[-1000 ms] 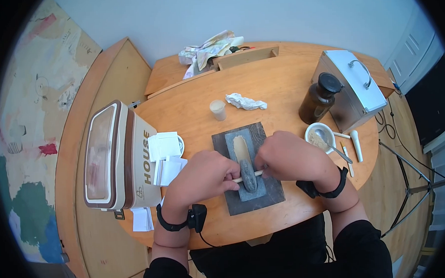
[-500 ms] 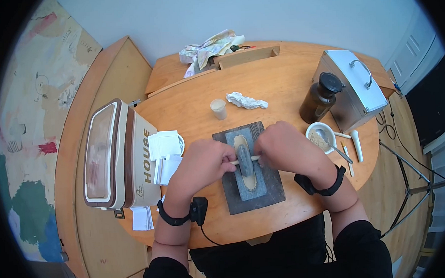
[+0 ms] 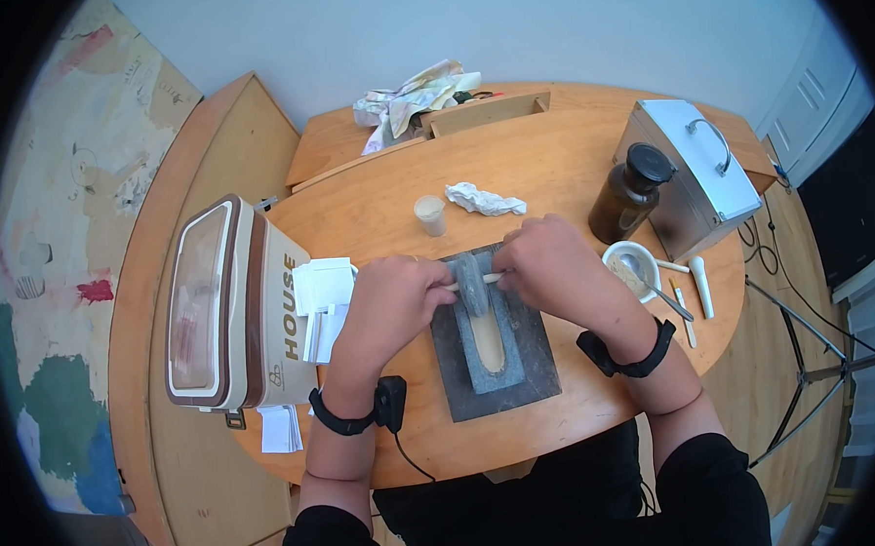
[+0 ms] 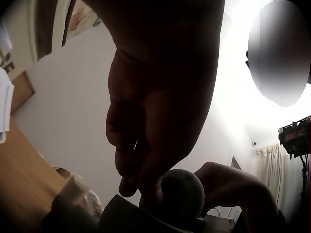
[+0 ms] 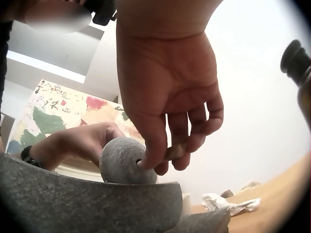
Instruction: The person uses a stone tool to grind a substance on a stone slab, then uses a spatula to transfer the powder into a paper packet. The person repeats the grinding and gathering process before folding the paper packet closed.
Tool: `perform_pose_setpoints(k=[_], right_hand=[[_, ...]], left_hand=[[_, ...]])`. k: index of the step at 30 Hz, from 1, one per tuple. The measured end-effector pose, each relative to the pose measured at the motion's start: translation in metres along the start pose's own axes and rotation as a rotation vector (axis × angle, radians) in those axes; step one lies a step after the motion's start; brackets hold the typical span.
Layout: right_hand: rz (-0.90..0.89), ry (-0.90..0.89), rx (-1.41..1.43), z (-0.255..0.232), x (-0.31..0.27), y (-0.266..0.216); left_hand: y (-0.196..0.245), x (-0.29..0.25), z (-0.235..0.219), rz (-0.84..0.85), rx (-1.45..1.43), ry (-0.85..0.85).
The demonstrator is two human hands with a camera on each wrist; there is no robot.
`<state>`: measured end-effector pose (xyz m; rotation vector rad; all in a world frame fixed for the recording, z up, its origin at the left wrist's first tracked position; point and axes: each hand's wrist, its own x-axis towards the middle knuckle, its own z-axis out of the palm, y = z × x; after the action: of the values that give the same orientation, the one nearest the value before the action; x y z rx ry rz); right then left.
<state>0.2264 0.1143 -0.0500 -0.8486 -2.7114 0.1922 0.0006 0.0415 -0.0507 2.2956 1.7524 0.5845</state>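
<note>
Both my left hand (image 3: 397,292) and right hand (image 3: 557,271) pinch the thin pale rod (image 3: 492,278) through a round grey stone wheel (image 3: 472,289).

I log a light-brown wooden tabletop (image 3: 376,217) with a curved edge; a dark flat board (image 3: 542,356) lies near its middle, a small cup (image 3: 430,218) and a crumpled white tissue (image 3: 486,201) beyond. To the right I note a brown bottle (image 3: 622,204) beside a silver case (image 3: 698,149), then a white bowl (image 3: 607,262), a white pestle (image 3: 702,289) and a thin stick (image 3: 688,325). To the left I record white papers (image 3: 324,286) next to a cream box (image 3: 280,280) marked HOUSE.
</note>
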Motion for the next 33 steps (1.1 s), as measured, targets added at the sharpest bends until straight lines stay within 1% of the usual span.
perform_pose_setpoints(k=[2,4,5,7,8,10,11,13,14,16,17,19,20,22,25,29,32,33], right_hand=[[0.001,0.012,0.002,-0.001,0.0,-0.001],[0.042,-0.072,-0.033,-0.003,-0.001,-0.003],[0.042,-0.073,-0.032,-0.004,-0.001,-0.004],[0.062,-0.157,0.011,-0.007,-0.002,-0.004],[0.061,-0.157,0.01,-0.009,-0.003,-0.004],[0.048,-0.231,0.06,-0.012,-0.005,-0.005],[0.048,-0.23,0.06,-0.013,-0.006,-0.005],[0.039,-0.29,0.098,-0.014,-0.009,-0.006],[0.039,-0.29,0.098,-0.015,-0.01,-0.006],[-0.012,-0.359,0.117,-0.018,-0.012,-0.007],[-0.011,-0.359,0.117,-0.019,-0.013,-0.009],[-0.065,-0.385,0.083,-0.022,-0.017,-0.013],[-0.065,-0.385,0.083,-0.023,-0.018,-0.014],[-0.112,-0.397,0.071,-0.025,-0.02,-0.016],[-0.124,-0.403,0.05,-0.03,-0.021,-0.02],[-0.113,-0.386,0.032,-0.023,-0.019,-0.018],[-0.087,-0.339,0.034,-0.018,-0.017,-0.015],[-0.061,-0.316,0.015,-0.016,-0.015,-0.015]], left_hand=[[0.002,0.0,-0.001,0.009,0.001,0.004],[0.008,-0.001,-0.005,0.05,0.019,-0.002],[0.009,-0.001,-0.004,0.049,0.018,-0.002],[0.01,-0.002,-0.004,0.066,-0.004,-0.043],[0.01,-0.003,-0.004,0.066,-0.004,-0.042],[0.011,-0.004,-0.004,0.04,-0.04,-0.132],[0.012,-0.005,-0.003,0.041,-0.04,-0.132],[0.015,-0.008,-0.004,0.06,-0.087,-0.215],[0.017,-0.009,-0.006,0.06,-0.087,-0.215],[0.021,-0.012,-0.009,0.104,-0.121,-0.251],[0.022,-0.013,-0.01,0.104,-0.121,-0.251],[0.025,-0.015,-0.013,0.119,-0.09,-0.321],[0.026,-0.016,-0.014,0.12,-0.09,-0.321],[0.029,-0.017,-0.017,0.163,-0.087,-0.364],[0.031,-0.017,-0.019,0.163,-0.087,-0.374],[0.027,-0.016,-0.015,0.151,-0.104,-0.335],[0.023,-0.013,-0.012,0.117,-0.091,-0.313],[0.02,-0.013,-0.009,0.107,-0.086,-0.276]])
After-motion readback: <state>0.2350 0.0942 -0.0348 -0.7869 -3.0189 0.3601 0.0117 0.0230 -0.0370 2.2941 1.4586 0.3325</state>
